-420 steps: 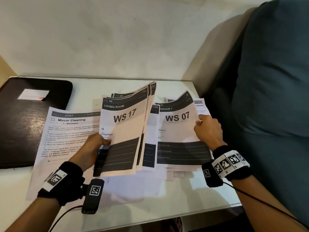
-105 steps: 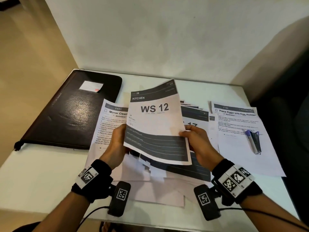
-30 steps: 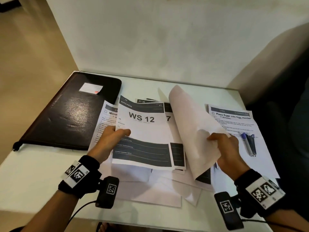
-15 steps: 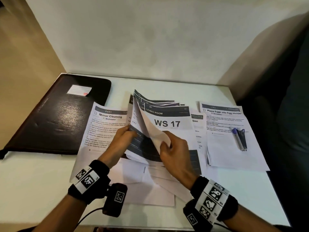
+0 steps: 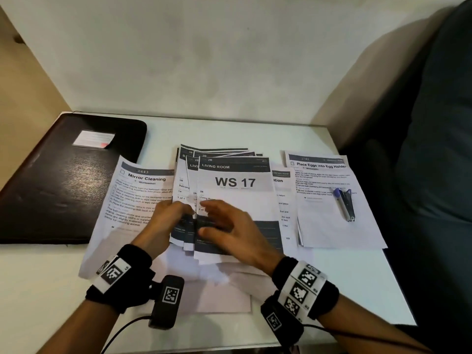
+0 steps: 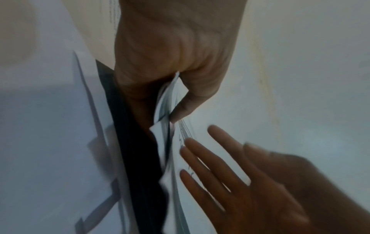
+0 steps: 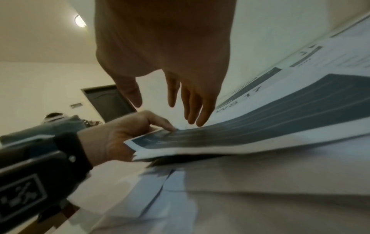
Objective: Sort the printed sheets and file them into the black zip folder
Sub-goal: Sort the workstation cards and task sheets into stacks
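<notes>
White table [image 5: 357,284]: the black zip folder [image 5: 58,185] lies at its far-left corner. My left hand [image 5: 166,221] pinches the printed sheets [image 5: 235,198] mid-table; my right hand [image 5: 229,228] hovers above them, fingers straight and spread.

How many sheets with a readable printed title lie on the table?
3: the Mirror Cleaning sheet left beside the black zip folder, the WS 17 sheet topping the middle stack, the Place Eggs into Egg Holder sheet right. Others underneath are mostly hidden.
</notes>
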